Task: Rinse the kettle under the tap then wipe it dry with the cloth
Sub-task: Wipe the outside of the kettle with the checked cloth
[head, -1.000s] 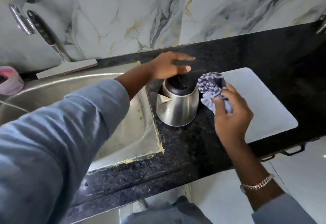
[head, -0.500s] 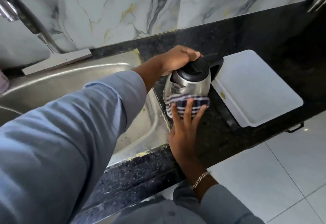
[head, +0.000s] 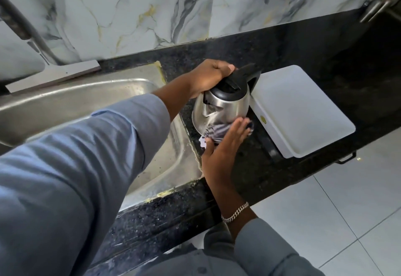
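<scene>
A steel kettle (head: 225, 107) with a black lid and handle stands tilted on the black counter (head: 303, 43), just right of the sink. My left hand (head: 209, 77) grips its black top from the far side. My right hand (head: 223, 145) presses a blue-and-white striped cloth (head: 217, 133) flat against the kettle's lower near side, fingers stretched out over the cloth. Most of the cloth is hidden under my palm.
A steel sink (head: 86, 100) lies to the left, with the tap's spout (head: 19, 26) at the upper left. A white tray (head: 303, 110) sits right of the kettle, touching it. A marble wall backs the counter; tiled floor lies below at right.
My right hand brought the cloth from beside the kettle onto its near side, then slid it lower and to the right. My left hand closed on the kettle's top and tilted it.
</scene>
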The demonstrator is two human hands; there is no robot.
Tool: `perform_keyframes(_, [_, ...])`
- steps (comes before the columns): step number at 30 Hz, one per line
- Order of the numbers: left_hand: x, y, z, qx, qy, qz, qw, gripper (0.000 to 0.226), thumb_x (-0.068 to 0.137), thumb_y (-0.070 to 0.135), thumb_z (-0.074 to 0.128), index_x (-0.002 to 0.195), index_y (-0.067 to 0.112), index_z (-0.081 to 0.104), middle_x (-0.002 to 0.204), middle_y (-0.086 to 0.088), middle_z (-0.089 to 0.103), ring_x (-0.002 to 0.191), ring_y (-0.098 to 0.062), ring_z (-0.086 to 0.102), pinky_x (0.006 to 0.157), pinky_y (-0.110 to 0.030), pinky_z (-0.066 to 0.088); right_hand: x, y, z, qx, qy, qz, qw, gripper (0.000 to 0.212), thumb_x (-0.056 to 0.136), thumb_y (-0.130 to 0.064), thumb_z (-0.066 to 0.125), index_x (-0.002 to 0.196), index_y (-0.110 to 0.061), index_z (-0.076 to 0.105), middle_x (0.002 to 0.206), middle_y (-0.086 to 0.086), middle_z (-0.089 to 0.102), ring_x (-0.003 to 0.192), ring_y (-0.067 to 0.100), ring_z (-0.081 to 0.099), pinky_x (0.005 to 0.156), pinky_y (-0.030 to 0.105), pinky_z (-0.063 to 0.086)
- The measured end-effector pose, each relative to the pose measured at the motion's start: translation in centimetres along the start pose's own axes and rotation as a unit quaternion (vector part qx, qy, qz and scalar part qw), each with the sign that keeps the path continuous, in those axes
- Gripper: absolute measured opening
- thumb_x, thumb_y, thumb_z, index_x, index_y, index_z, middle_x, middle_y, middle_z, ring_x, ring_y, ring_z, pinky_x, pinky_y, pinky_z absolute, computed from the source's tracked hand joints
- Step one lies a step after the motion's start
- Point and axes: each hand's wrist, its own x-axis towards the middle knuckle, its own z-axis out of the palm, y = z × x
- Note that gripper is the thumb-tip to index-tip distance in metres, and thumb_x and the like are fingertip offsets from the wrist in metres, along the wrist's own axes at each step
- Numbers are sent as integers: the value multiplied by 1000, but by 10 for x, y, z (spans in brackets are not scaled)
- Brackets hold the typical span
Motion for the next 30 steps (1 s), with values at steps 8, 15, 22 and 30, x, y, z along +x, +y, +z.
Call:
perform_keyframes(8, [-3, 1, 2, -3, 14, 6, 1000, 32, 100, 22, 49, 116, 1, 67, 115, -26, 69, 97, -27, 67, 94, -42, 54, 52, -11, -36, 133, 52, -84, 986, 79, 94, -5, 64, 156, 3, 15, 165, 25, 20, 153, 35, 26, 117, 56, 38])
perform_keyframes(15, [-7, 3, 8, 13, 46, 6, 999, 31, 100, 20, 47, 114, 3, 68, 105, -17, 70, 93, -21, 66, 91, -35, 53, 45, 21, -37, 97, -52, -16, 994, 78, 97, -24, 50, 157, 1, 7, 167, 23, 9, 155, 35, 13, 122, 59, 24])
perform_keyframes(22, [-10, 1, 14, 9, 78, 0, 997, 30, 100, 19, 47, 113, 3, 69, 103, -11, 69, 93, -19, 64, 93, -34, 50, 1, -18, -2, 83, 26, 119, 989, 90, 94, -24, 66, 154, 8, 7, 165, 31, -1, 154, 45, -1, 126, 55, 4])
perform_keyframes(30, [-39, -4, 6, -31, 119, -2, 992, 34, 96, 26, 55, 125, 7, 61, 120, -16, 68, 107, -23, 65, 99, -37, 50, -19, -73, 11, 157, -94, 276, 943, 85, 92, 8, 48, 153, 5, -11, 164, 30, -17, 155, 41, -2, 125, 38, 10])
